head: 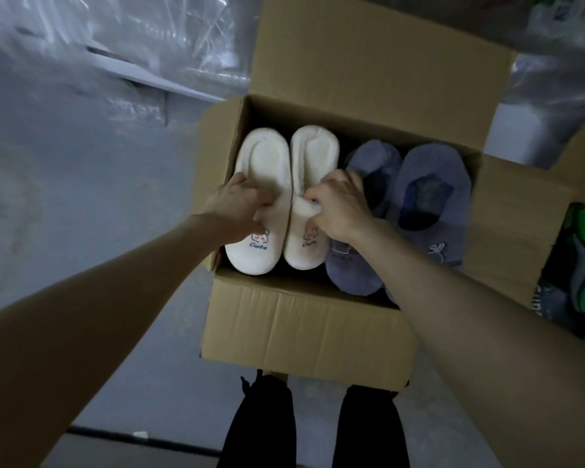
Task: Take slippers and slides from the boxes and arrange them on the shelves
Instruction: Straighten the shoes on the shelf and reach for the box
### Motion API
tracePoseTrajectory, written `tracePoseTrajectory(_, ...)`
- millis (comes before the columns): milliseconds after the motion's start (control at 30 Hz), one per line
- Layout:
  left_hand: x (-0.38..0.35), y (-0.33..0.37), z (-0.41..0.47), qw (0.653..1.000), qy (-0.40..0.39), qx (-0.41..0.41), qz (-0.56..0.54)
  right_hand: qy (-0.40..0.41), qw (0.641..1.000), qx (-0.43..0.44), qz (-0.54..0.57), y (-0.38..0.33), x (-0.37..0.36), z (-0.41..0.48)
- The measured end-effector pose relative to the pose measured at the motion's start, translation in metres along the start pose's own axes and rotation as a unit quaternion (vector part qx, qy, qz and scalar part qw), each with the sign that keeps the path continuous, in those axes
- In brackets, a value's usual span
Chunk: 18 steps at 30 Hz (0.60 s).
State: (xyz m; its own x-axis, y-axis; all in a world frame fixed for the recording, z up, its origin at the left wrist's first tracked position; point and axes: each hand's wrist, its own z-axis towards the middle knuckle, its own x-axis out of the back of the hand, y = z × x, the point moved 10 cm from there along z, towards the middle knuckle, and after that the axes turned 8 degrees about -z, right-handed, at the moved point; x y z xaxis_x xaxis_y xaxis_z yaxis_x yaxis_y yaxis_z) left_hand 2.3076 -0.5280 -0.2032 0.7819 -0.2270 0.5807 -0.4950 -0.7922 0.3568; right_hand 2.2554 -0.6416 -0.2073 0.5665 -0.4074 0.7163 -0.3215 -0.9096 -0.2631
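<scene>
Fingers of our left hand (236, 205) curl round the upper of the left white slipper (267, 157); beside it our right hand (340, 207) pinches the upper of the right white slipper (313, 153). Both slippers lie in the open cardboard box (301, 320), two blue slippers (434, 170) to their right.

The box (304, 329): matt brown corrugated cardboard, creased on its near wall. The cream slippers (271, 184) in my grip: soft fleecy plush, with stitched embroidery on the toes. The blue-grey slippers (433, 160), right: fuzzy matt plush. Far left, the sheeting (183, 35): clear, glossy, crinkled plastic. The floor (65, 197): smooth, matt grey.
</scene>
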Motion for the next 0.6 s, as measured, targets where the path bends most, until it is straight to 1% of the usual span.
tracePoseTrajectory(133, 0.013, 0.002, -0.016, 1.000, -0.009, -0.007, -0.002, 0.024, 0.999, -0.002, 0.021, -0.001, 0.011, -0.010)
tracePoseTrajectory(333, 0.058, 0.031, -0.058, 1.000, 0.015, -0.011, -0.007, 0.031, 0.994, -0.012, 0.101, -0.005, 0.056, -0.054)
tracePoseTrajectory(400, 0.079, 0.049, -0.076, 1.000, 0.019, -0.018, -0.012, 0.042, 0.992, -0.010, 0.115, -0.008, 0.085, -0.077)
tracePoseTrajectory(467, 0.102, 0.073, -0.095, 0.999, 0.027, -0.027, -0.014, 0.046, 0.993, -0.013, 0.103, -0.006, 0.116, -0.103)
tracePoseTrajectory(600, 0.150, 0.143, -0.143, 0.996, 0.064, -0.056, 0.032, 0.067, 0.991, -0.026, 0.115, 0.011, 0.185, -0.169)
